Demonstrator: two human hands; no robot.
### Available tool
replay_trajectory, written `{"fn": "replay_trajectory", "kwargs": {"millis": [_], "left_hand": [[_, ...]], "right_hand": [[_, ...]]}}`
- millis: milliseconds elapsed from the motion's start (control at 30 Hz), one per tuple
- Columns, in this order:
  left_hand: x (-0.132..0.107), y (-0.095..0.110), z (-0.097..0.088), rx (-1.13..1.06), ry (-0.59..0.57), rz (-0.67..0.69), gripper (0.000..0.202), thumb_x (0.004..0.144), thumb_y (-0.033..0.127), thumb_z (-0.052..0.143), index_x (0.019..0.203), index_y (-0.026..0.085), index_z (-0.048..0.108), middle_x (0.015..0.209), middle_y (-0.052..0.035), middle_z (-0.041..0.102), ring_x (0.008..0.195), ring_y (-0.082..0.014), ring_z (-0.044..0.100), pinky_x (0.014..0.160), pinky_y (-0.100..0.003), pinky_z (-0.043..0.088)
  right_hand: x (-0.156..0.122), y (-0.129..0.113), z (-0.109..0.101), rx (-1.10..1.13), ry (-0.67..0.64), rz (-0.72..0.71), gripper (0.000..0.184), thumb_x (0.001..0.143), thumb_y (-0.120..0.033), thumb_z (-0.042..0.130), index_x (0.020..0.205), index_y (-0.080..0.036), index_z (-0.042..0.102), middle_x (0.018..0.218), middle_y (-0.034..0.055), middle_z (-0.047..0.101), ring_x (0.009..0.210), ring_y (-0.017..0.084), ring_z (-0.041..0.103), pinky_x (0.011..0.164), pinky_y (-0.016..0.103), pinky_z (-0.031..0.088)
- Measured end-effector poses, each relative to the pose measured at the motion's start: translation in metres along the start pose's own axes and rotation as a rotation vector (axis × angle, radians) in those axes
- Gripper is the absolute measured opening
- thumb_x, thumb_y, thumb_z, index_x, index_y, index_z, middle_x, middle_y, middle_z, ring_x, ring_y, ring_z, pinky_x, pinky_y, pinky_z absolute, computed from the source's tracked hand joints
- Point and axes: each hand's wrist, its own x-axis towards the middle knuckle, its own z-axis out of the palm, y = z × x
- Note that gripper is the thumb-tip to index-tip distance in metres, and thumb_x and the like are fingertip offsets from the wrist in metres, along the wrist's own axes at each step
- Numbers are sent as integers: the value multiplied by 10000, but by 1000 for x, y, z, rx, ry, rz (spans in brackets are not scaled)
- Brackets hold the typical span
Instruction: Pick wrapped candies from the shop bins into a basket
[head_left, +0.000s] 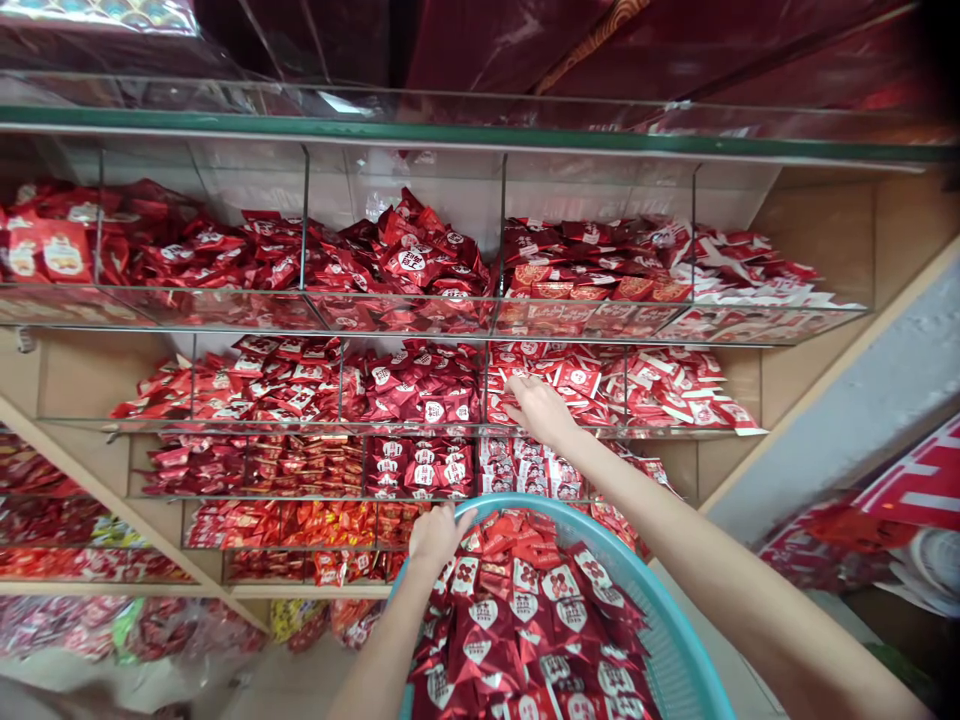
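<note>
My left hand (437,533) grips the far rim of a teal plastic basket (670,640) that is heaped with red wrapped candies (525,620). My right hand (538,408) reaches into a glass bin (622,425) on the second tier, its fingers curled down into the red-and-white candy packets (592,385) there. What the fingers hold, if anything, is hidden among the packets.
Stepped glass shelves (480,325) with dividers hold several bins of red candy packets, from the top tier down to lower tiers at the left. A glass top shelf (480,135) runs overhead. A grey wall and red packaging (922,480) lie at the right.
</note>
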Motion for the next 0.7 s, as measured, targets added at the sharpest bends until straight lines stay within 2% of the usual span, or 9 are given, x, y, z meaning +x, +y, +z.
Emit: {"fn": "replay_trajectory", "kwargs": {"millis": [67,133,233,300,367,433,567,700], "left_hand": [[0,0,0,6,-4,-4,692,788,647,152,969,141,588,841,-160,665,811,-274,630,683,-358,456],[-1,1,-1,3,2,1,711,777,661,146,959,138,592,831,-159,666,805,-282,631,678,-367,458],[0,0,-1,-2,20,11,741,760,683,132,939,136,599,799,-151,668,785,-296,633,661,-379,464],[1,-1,1,1,31,13,754,756,689,121,932,136,601,784,-145,669,774,-298,635,650,-381,468],[1,-1,3,8,41,8,752,760,685,113,928,138,601,779,-138,669,762,-294,637,641,-377,471],[2,-2,5,17,43,2,737,770,673,113,929,144,601,785,-132,670,762,-287,638,641,-371,472],[3,-2,5,20,33,11,725,775,667,121,930,144,599,801,-131,672,772,-284,637,651,-364,471],[4,-2,3,30,30,13,739,766,677,110,934,145,594,794,-134,672,767,-295,637,641,-372,472]], "right_hand": [[-2,3,-4,54,28,-3,189,838,-284,458,1003,-194,480,924,69,609,883,200,532,710,286,391],[-5,6,-7,212,103,67,247,847,-301,431,1065,-190,464,858,54,605,787,181,545,671,284,394],[-12,7,-15,665,226,242,295,818,-345,470,1066,-186,470,674,-11,552,601,137,511,584,264,392],[-21,3,-21,1005,242,349,303,784,-368,520,1030,-196,482,607,-47,511,537,112,484,540,244,391],[-33,-3,-29,1306,207,442,299,739,-369,583,975,-208,495,600,-62,513,509,89,475,529,230,401],[-48,-9,-37,1517,152,507,283,697,-352,637,907,-213,508,626,-64,538,518,75,488,549,224,421],[-79,-20,-43,1735,34,584,220,692,-316,661,848,-218,539,690,-59,565,568,64,514,583,209,445],[-115,-28,-36,1905,-147,666,156,729,-289,634,849,-215,567,744,-35,597,629,79,542,626,216,458]]}}
